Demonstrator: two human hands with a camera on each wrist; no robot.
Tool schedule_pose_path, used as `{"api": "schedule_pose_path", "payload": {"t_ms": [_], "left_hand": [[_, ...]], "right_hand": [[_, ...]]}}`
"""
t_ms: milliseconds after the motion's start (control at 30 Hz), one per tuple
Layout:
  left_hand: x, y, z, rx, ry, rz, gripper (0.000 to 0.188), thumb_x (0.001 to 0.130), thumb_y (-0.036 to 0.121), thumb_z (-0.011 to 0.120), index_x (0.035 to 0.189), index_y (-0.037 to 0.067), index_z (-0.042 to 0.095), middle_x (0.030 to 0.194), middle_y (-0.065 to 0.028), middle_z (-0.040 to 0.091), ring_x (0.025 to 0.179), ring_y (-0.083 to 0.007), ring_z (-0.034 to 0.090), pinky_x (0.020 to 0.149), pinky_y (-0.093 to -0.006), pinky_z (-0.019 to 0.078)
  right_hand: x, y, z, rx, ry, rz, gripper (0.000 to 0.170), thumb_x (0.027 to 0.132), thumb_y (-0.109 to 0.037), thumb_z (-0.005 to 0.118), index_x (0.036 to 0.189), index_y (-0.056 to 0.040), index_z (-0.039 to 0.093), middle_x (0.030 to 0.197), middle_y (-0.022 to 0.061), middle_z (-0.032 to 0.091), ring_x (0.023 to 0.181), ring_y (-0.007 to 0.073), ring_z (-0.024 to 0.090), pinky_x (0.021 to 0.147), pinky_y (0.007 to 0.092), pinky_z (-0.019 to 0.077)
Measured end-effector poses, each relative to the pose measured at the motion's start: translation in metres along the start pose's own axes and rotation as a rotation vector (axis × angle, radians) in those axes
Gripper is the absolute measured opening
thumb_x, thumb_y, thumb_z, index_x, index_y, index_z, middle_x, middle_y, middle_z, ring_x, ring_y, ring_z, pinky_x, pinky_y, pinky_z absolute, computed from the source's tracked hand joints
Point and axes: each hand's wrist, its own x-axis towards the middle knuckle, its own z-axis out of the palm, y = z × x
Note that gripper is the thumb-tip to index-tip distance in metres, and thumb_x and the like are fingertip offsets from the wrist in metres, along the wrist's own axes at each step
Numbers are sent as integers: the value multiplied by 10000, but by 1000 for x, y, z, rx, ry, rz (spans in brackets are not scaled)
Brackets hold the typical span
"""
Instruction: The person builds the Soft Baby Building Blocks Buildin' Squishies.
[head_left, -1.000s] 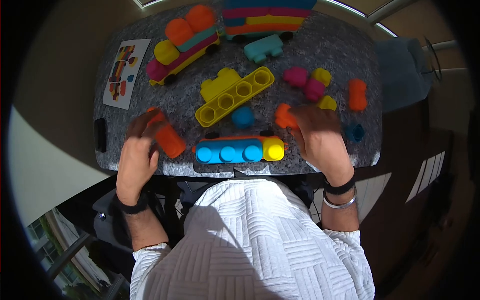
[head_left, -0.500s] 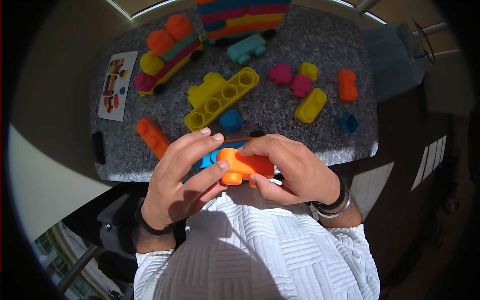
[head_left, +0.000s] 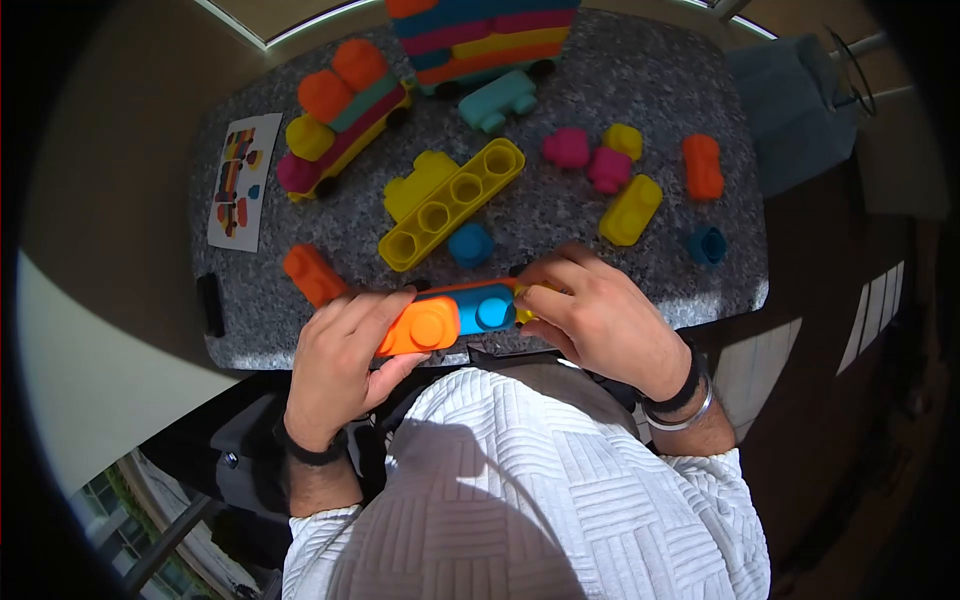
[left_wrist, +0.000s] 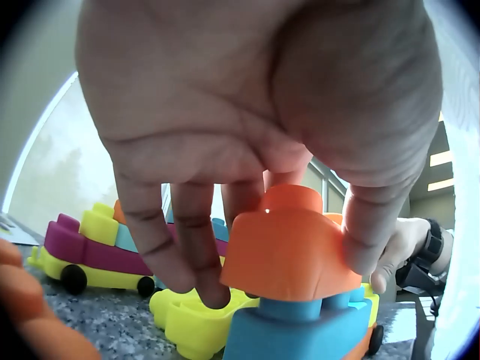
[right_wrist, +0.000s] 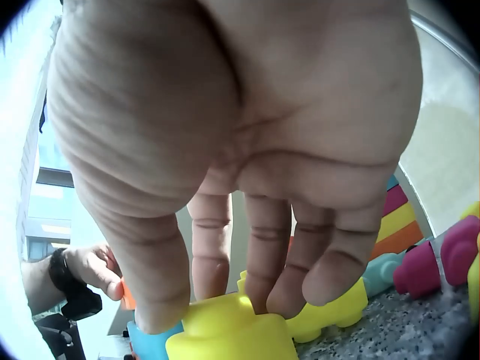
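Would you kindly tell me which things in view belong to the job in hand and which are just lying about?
In the job:
left hand, holding an orange block
blue block beneath it
right hand, gripping a yellow block
wheeled orange base

Apparently lying about, untouched:
long yellow piece
teal block
magenta blocks
printed card
black object
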Motion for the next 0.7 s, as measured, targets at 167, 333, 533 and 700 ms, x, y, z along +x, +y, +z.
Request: {"api": "schedule_pose_path", "payload": {"t_ms": [167, 333, 533, 700], "left_hand": [[4, 4, 7, -57, -44, -25, 630, 836, 297, 890, 1381, 44, 700, 1199, -151, 750, 1055, -404, 715, 930, -476, 573], [9, 10, 13, 12, -72, -32, 630, 795, 214, 905, 1370, 83, 685, 1193, -129, 732, 1085, -386, 711, 925, -486, 579], [14, 8, 15, -20, -143, -101, 625, 751, 149, 937, 1322, 105, 685, 1224, -111, 731, 1142, -376, 715, 945, -496, 591], [14, 6, 20, -21, -84, -74, 608, 763, 149, 938, 1313, 107, 682, 1212, -110, 732, 1140, -373, 720, 930, -494, 607]], "right_hand": [[2, 1, 2, 36, 17, -8, 257, 857, -118, 900, 1036, -41, 731, 1179, 109, 760, 1125, 349, 708, 949, 450, 623], [5, 2, 5, 67, 25, -21, 279, 852, -123, 910, 1051, -41, 732, 1170, 117, 759, 1132, 355, 710, 948, 453, 620], [4, 8, -22, 54, -7, 70, 345, 853, -171, 935, 1127, -52, 763, 1183, 121, 768, 1092, 349, 749, 930, 455, 635], [-6, 58, -71, -339, 356, 324, 391, 895, -242, 939, 1199, -59, 775, 1193, 148, 780, 989, 376, 789, 827, 451, 658]]}}
